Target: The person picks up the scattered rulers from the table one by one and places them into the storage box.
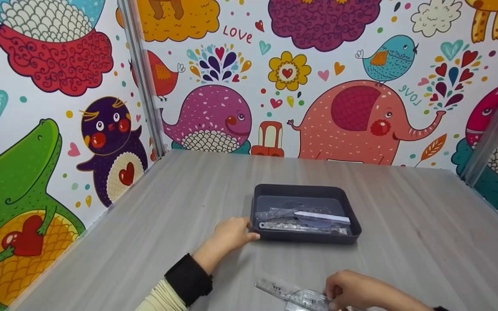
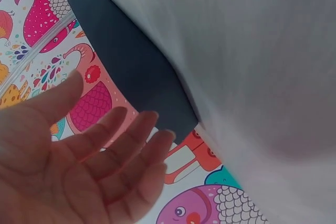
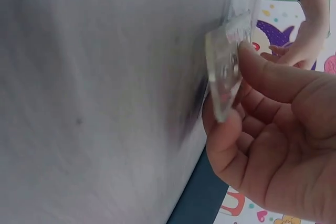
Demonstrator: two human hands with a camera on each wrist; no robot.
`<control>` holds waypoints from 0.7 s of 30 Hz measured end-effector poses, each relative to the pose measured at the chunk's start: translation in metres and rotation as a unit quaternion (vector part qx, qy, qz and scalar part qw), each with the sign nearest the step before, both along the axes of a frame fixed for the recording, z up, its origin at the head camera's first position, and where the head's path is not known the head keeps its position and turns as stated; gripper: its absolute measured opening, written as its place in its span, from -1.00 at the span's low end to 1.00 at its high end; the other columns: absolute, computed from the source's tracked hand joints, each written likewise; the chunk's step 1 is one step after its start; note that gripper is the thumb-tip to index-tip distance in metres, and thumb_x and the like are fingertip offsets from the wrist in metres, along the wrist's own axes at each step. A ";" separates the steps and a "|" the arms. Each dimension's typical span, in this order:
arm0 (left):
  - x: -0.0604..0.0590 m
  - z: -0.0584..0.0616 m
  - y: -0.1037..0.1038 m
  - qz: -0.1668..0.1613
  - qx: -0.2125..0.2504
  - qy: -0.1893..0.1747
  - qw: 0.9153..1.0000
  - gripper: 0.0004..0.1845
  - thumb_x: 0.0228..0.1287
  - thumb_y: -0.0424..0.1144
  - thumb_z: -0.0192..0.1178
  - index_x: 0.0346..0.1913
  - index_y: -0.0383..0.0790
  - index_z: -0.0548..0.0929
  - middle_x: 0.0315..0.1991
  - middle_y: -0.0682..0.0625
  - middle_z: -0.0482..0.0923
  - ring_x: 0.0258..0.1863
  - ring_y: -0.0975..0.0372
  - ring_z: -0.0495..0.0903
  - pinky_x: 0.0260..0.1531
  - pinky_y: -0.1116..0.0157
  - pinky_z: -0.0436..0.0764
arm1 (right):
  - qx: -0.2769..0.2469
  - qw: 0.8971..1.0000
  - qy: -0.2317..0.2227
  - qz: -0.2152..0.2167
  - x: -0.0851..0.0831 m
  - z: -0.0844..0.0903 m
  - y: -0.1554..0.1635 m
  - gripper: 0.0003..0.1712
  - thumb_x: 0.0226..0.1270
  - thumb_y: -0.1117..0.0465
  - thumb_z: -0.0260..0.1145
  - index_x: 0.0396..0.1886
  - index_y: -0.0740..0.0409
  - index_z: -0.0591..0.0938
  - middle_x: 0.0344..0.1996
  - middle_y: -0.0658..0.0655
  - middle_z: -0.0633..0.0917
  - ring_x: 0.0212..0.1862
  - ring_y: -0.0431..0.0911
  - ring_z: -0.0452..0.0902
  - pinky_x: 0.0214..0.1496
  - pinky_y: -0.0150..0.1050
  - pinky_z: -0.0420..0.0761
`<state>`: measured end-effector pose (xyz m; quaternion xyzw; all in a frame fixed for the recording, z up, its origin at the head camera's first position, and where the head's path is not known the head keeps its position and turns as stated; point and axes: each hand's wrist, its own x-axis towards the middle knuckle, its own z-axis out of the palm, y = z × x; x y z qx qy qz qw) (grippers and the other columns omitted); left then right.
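Note:
My left hand is at the near left corner of a dark grey tray, its fingers loosely bent. In the left wrist view a small gap seems to lie between those fingertips and the tray wall; whether they touch is hard to tell. Low in the head view, my right hand pinches clear plastic pieces between thumb and fingers. One is a transparent ruler with printed markings, pointing left; the others overlap it, their shapes unclear. The right wrist view shows the thick edge of a clear piece in the pinch.
Several clear rulers and other transparent pieces lie in the tray, along with a white-looking strip. The grey wood-grain table meets printed cartoon panels at the back and sides, with metal posts at the corners.

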<state>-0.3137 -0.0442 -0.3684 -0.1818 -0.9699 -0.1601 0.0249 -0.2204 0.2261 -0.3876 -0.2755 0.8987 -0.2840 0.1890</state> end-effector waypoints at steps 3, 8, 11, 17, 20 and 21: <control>0.000 0.000 -0.001 -0.002 0.000 0.004 1.000 -0.61 -0.08 0.04 0.13 -0.31 -0.21 0.52 -0.33 -0.11 0.54 -0.33 0.07 0.50 -0.47 0.18 0.42 | -0.028 0.999 0.005 0.026 -0.001 0.003 0.003 -0.90 -0.14 0.30 0.26 -0.62 0.14 0.48 -0.73 -0.18 0.40 -0.66 -0.41 0.25 -0.61 -0.47 0.32; 0.001 -0.003 -0.001 -0.001 -0.004 0.011 1.000 -0.62 -0.08 0.04 0.13 -0.32 -0.22 0.53 -0.36 -0.09 0.54 -0.36 0.09 0.50 -0.47 0.20 0.42 | -0.083 0.994 0.015 0.064 -0.004 0.010 0.010 -0.89 -0.08 0.27 0.23 -0.59 0.19 0.47 -0.72 -0.15 0.40 -0.66 -0.44 0.24 -0.68 -0.47 0.33; 0.002 -0.005 -0.002 -0.002 -0.006 0.014 1.000 -0.63 -0.09 0.03 0.14 -0.34 -0.22 0.54 -0.39 -0.08 0.54 -0.39 0.10 0.50 -0.49 0.21 0.41 | -0.116 0.992 0.014 0.057 -0.006 0.015 0.014 -0.88 -0.05 0.26 0.21 -0.57 0.23 0.46 -0.72 -0.08 0.44 -0.66 -0.43 0.27 -0.70 -0.44 0.36; 0.003 -0.005 -0.001 -0.010 -0.004 0.023 1.000 -0.67 -0.09 0.01 0.15 -0.39 -0.21 0.54 -0.43 -0.06 0.54 -0.44 0.12 0.50 -0.53 0.23 0.40 | -0.155 0.986 0.056 0.013 -0.013 0.029 0.024 -0.87 -0.02 0.27 0.18 -0.54 0.26 0.44 -0.66 -0.11 0.42 -0.60 -0.40 0.28 -0.62 -0.43 0.37; 0.003 -0.003 0.001 -0.015 -0.003 0.019 1.000 -0.66 -0.08 0.00 0.14 -0.37 -0.22 0.54 -0.42 -0.06 0.54 -0.42 0.12 0.50 -0.52 0.22 0.41 | -0.160 0.982 0.096 -0.004 -0.019 0.037 0.030 -0.86 -0.02 0.27 0.19 -0.54 0.27 0.44 -0.65 -0.10 0.41 -0.60 -0.40 0.25 -0.62 -0.44 0.34; 0.003 -0.002 0.001 -0.016 -0.003 0.016 1.000 -0.66 -0.07 0.01 0.14 -0.35 -0.22 0.54 -0.41 -0.06 0.54 -0.40 0.12 0.50 -0.51 0.22 0.41 | -0.160 0.981 0.110 -0.011 -0.022 0.040 0.031 -0.87 -0.01 0.28 0.19 -0.54 0.28 0.44 -0.66 -0.10 0.40 -0.61 -0.40 0.24 -0.62 -0.45 0.33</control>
